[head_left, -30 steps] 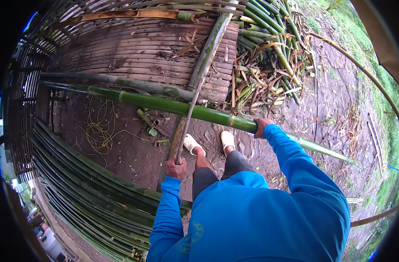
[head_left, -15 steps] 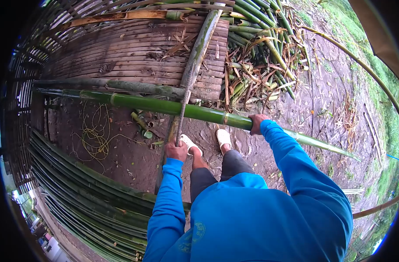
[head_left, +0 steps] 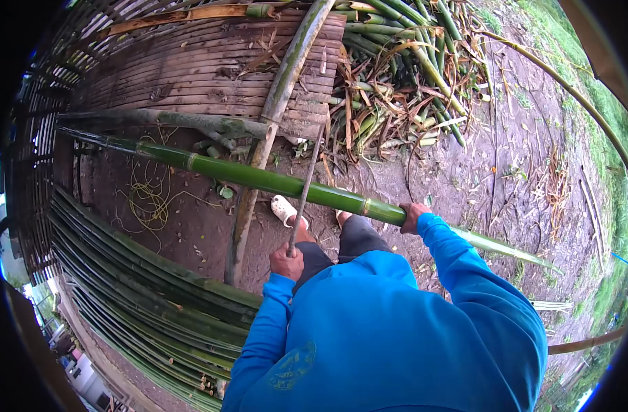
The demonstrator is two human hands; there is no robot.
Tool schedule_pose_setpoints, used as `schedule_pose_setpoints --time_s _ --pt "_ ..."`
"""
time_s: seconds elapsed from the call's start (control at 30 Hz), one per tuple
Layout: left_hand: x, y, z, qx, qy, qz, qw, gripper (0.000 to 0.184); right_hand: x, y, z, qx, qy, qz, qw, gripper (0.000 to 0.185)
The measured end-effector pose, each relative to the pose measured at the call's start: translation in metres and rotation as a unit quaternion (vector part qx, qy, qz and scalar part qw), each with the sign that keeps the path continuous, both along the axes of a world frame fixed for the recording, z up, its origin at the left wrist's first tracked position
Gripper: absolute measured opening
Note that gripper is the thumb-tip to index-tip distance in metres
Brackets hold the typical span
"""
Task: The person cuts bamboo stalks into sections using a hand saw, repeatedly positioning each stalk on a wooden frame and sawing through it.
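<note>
A long green bamboo pole (head_left: 259, 177) slants across the view, crossing a diagonal support pole (head_left: 281, 93). My right hand (head_left: 414, 218) is wrapped around it near a pale node, and its paler end reaches past the hand to the right. My left hand (head_left: 286, 262) is closed on the lower end of a long thin tool (head_left: 308, 175), which looks like a machete seen edge-on. That tool points away from me and crosses over the green pole; I cannot tell whether they touch. My fingers' undersides are hidden.
A slatted bamboo platform (head_left: 211, 69) stands ahead, with cut bamboo and scraps (head_left: 396, 89) heaped beside it. Long green poles (head_left: 142, 275) are stacked at left. Yellow cord (head_left: 150, 202) lies on the muddy ground. My clog (head_left: 286, 210) is below the pole.
The thin tool has shifted from alongside the diagonal support to the right of it, and my left hand is lower and nearer my body. My right hand keeps its hold on the pole.
</note>
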State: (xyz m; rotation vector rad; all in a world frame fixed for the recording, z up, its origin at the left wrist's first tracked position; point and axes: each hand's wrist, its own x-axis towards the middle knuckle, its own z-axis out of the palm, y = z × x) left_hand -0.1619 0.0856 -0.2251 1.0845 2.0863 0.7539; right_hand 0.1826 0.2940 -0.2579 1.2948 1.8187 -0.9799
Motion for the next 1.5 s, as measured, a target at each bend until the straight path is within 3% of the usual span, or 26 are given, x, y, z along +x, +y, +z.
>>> schedule_pose_setpoints --time_s 0.17,0.37,0.47,0.6,0.9,0.97,1.03,1.07,1.13,1.2,1.27,1.37,1.5 --pt "0.014 -0.057 0.059 -0.081 0.071 -0.046 0.993 0.010 0.014 -0.017 -0.005 -0.013 0.005 -0.001 1.000 0.055" --pt "0.024 0.050 0.019 -0.090 0.022 -0.004 0.996 0.010 0.016 -0.010 -0.013 -0.048 0.012 -0.007 0.999 0.057" --pt "0.026 0.021 -0.009 -0.057 0.071 -0.017 0.996 0.012 0.014 -0.022 -0.027 -0.055 0.024 -0.032 0.998 0.058" --pt "0.029 0.025 -0.003 -0.101 0.031 0.007 0.994 0.011 0.020 -0.034 -0.061 -0.045 0.069 -0.061 0.995 0.059" --pt "0.040 0.027 -0.007 -0.137 0.021 -0.020 0.990 0.009 0.015 -0.046 -0.109 -0.043 0.038 -0.036 0.998 0.078" --pt "0.042 0.019 -0.024 -0.117 0.011 -0.009 0.993 0.010 0.017 -0.037 -0.111 -0.058 -0.008 0.018 0.998 0.085" --pt "0.045 0.021 -0.014 -0.105 0.014 -0.007 0.994 0.010 -0.007 -0.028 -0.074 -0.043 -0.062 0.091 0.993 0.090" --pt "0.045 0.019 -0.015 -0.103 0.019 -0.009 0.994 0.010 -0.018 -0.024 -0.059 -0.042 -0.027 0.086 0.995 0.101" --pt "0.045 0.012 -0.017 -0.105 0.031 -0.018 0.994 0.010 -0.049 -0.028 -0.067 0.071 0.094 0.020 0.993 0.110" --pt "0.046 0.013 -0.015 -0.103 0.011 -0.003 0.995 0.011 -0.105 -0.030 -0.051 0.120 0.213 0.007 0.970 0.111" --pt "0.049 0.018 -0.016 -0.097 0.017 0.002 0.995 0.011 -0.161 -0.037 -0.036 0.098 0.190 0.018 0.977 0.113" --pt "0.051 0.013 -0.014 -0.096 0.045 -0.005 0.994 0.012 -0.183 -0.032 -0.075 0.115 0.133 0.023 0.984 0.067" --pt "0.060 -0.019 -0.018 -0.104 0.024 -0.013 0.994 0.016 -0.165 -0.059 -0.069 0.138 0.124 0.035 0.982 0.048"
